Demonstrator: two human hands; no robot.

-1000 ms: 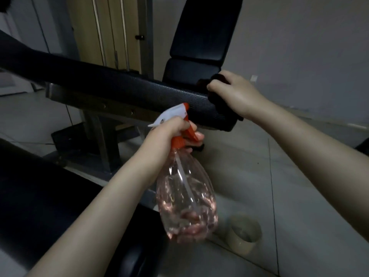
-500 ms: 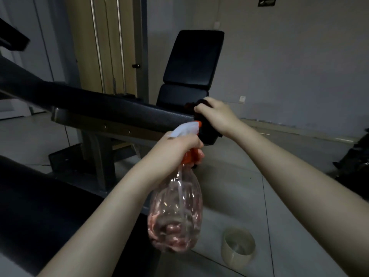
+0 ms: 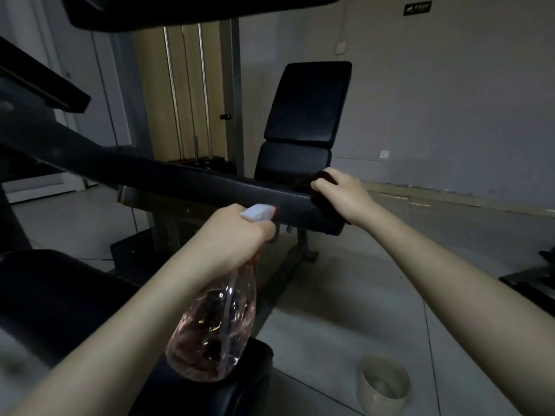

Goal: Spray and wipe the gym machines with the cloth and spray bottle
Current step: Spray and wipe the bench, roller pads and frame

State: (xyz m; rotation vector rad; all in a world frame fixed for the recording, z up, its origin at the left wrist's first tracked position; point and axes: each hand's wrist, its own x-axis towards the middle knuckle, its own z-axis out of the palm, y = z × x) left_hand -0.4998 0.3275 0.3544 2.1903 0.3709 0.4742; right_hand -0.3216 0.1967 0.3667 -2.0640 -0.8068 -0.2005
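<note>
My left hand [image 3: 240, 235] grips the neck of a clear spray bottle [image 3: 213, 331] with pink liquid; its white and orange head [image 3: 258, 212] points at a long black padded bench [image 3: 210, 187]. My right hand [image 3: 342, 193] holds a dark cloth [image 3: 321, 179] pressed over the bench's right end. The cloth is mostly hidden under my fingers.
An upright black backrest and seat [image 3: 306, 115] stand behind the bench, beside a cable weight stack [image 3: 195, 115]. Another black pad [image 3: 60, 295] lies at lower left. A pale round cup [image 3: 384, 382] sits on the tiled floor [image 3: 345, 295] at lower right. Dark equipment [image 3: 537, 280] edges the right side.
My view has tilted up, so the bench and hands sit lower in the frame. My right hand with the cloth stays at the bench's end. The bottle remains in my left hand.
</note>
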